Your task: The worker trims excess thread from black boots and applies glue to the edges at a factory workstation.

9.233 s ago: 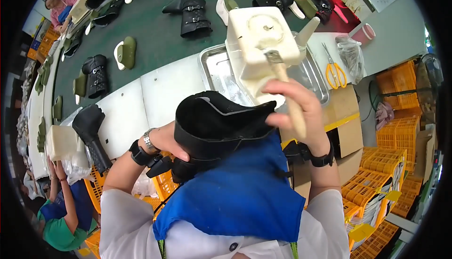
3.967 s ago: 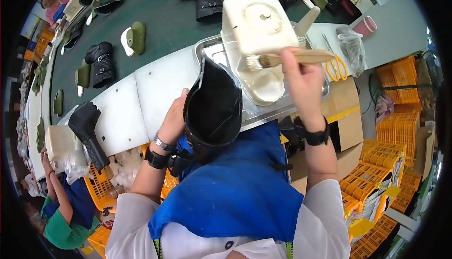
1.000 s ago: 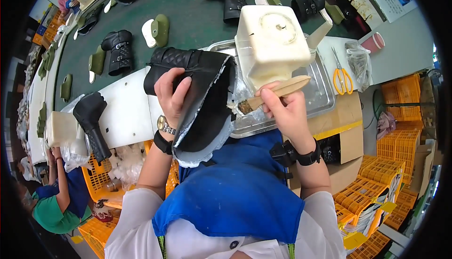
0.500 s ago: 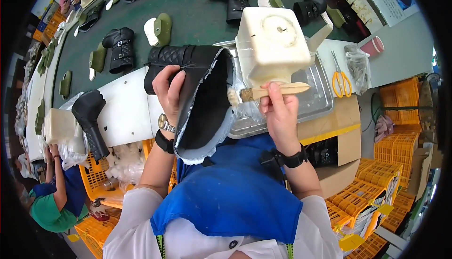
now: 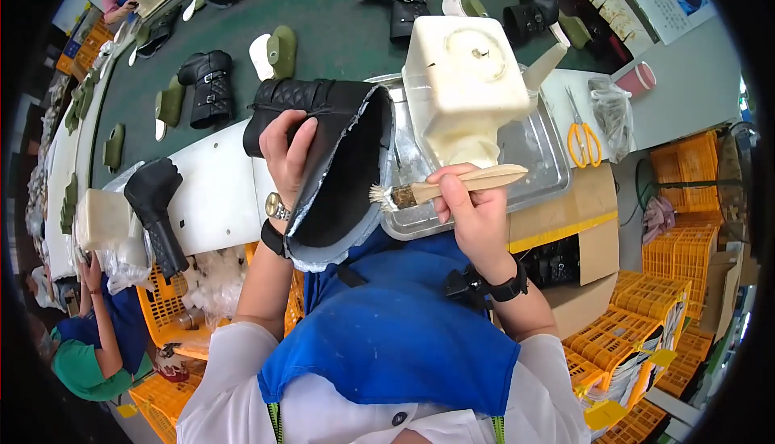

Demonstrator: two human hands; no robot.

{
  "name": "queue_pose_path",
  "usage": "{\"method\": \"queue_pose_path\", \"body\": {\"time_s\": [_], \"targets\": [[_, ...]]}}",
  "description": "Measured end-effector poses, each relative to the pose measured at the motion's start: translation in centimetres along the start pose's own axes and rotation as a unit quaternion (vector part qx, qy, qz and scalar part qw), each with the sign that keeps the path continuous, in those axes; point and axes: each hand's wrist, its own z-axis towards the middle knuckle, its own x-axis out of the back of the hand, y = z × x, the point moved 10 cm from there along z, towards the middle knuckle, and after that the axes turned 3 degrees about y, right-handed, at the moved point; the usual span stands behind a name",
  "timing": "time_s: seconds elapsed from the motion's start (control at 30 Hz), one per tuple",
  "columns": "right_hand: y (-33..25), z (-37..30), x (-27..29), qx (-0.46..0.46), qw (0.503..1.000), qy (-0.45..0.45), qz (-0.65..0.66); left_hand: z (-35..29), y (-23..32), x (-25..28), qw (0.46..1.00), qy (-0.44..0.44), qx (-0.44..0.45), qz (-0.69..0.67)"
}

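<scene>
A black quilted boot (image 5: 327,117) lies on its side, its wide shaft opening turned toward me, with a pale, ragged edge around the rim. My left hand (image 5: 286,157) is closed around the boot's shaft, fingers on top. In my right hand (image 5: 478,210) is a wooden-handled brush (image 5: 420,191), pinched at the handle. Its splayed, pale bristles touch or nearly touch the right edge of the opening; the exact contact cannot be told. Behind the brush, a cream square plastic container (image 5: 468,73) stands on a metal tray (image 5: 541,190).
Orange-handled scissors (image 5: 583,141), a plastic bag (image 5: 611,117) and a pink cup (image 5: 638,79) lie to the right. Another black boot (image 5: 155,206) is at the left. More boots and olive pieces rest on the green conveyor (image 5: 323,36). Co-workers (image 5: 89,347) are at the left.
My right hand has moved the brush down and left, away from the container's base to the boot's rim. The boot has shifted slightly left, still held by my left hand.
</scene>
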Motion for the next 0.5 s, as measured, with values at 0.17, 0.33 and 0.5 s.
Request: {"method": "queue_pose_path", "body": {"time_s": [0.17,0.33,0.5], "targets": [[0.5,1.5,1.2,0.01,1.0,0.021,-0.002,-0.1,0.2,-0.3,0.999,-0.023,0.031,-0.035],[-2.1,3.3,1.8,0.188,0.965,0.051,-0.178,-1.0,0.7,-2.1,0.989,-0.142,0.021,-0.027],[-6.4,3.0,-0.6,0.347,0.89,0.049,-0.293,-1.9,-0.5,-2.3,0.927,-0.207,0.248,-0.193]]}}
